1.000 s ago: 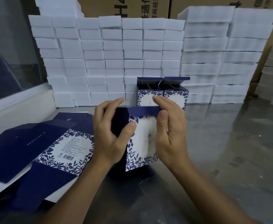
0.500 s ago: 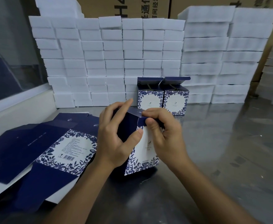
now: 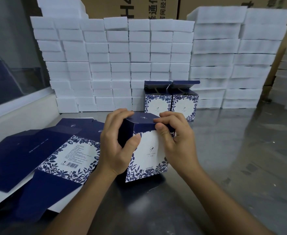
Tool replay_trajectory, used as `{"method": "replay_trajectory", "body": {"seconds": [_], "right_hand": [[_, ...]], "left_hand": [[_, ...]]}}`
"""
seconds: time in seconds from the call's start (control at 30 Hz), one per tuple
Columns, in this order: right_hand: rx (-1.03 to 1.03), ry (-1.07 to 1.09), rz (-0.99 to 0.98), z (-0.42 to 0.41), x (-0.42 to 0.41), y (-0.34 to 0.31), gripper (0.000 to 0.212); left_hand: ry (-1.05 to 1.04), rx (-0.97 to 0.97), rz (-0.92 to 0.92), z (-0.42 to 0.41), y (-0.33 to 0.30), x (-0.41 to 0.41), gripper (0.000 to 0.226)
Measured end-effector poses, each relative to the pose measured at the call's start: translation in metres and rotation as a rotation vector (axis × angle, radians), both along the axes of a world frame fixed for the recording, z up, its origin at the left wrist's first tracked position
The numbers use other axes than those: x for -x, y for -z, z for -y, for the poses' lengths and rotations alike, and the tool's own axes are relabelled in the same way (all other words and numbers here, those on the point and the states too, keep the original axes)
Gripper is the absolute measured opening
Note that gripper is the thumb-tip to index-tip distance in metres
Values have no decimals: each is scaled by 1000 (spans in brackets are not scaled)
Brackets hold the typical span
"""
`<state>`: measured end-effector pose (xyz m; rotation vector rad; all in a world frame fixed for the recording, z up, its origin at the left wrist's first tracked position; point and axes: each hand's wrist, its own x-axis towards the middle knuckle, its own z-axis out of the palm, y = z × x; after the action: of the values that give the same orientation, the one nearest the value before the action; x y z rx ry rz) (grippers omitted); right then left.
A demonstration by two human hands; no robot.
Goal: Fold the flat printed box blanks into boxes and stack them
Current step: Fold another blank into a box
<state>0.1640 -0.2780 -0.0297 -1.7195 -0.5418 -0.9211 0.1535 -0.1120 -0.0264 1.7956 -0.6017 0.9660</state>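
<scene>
A blue-and-white box (image 3: 147, 150) stands upright on the steel desk (image 3: 232, 167), near the front edge, between both hands. The left hand (image 3: 117, 146) has its grip wrapped round the box's left top corner, thumb on the white front panel. The right hand (image 3: 175, 138) pinches the dark blue top flap at its front edge, thumb pressing the tuck against the front. The front panel carries a small emblem with tiny lettering below it and a leafy blue border; the words are too small to read. A small white mark sits on the top flap.

Left of the box lies a spread of flat box blanks (image 3: 42, 158). One shows a printed text block and a barcode, illegible at this size; the pile is cut off by the left edge.

Behind, two finished boxes (image 3: 171, 102) stand side by side, touching, lids raised. They stand in front of stacks of white foam blocks (image 3: 119, 65). Brown cartons (image 3: 139, 7) above show partial Chinese characters and an "H", cropped at the top.
</scene>
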Motion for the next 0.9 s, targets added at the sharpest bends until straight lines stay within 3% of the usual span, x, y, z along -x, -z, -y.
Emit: {"method": "replay_trajectory", "body": {"seconds": [0.27,0.53,0.73,0.9], "right_hand": [[-175,-112,-186,0,3,0,23],[-234,-82,-214,0,-1,7,23],[-221,35,-226,2,-4,12,22],[-116,197,-214,6,-4,19,22]], "left_hand": [[55,167,-76,-3,6,-6,53],[60,188,-220,2,10,-5,59],[57,225,-334,9,15,-6,51],[-35,174,-301,18,23,-8,46]]}}
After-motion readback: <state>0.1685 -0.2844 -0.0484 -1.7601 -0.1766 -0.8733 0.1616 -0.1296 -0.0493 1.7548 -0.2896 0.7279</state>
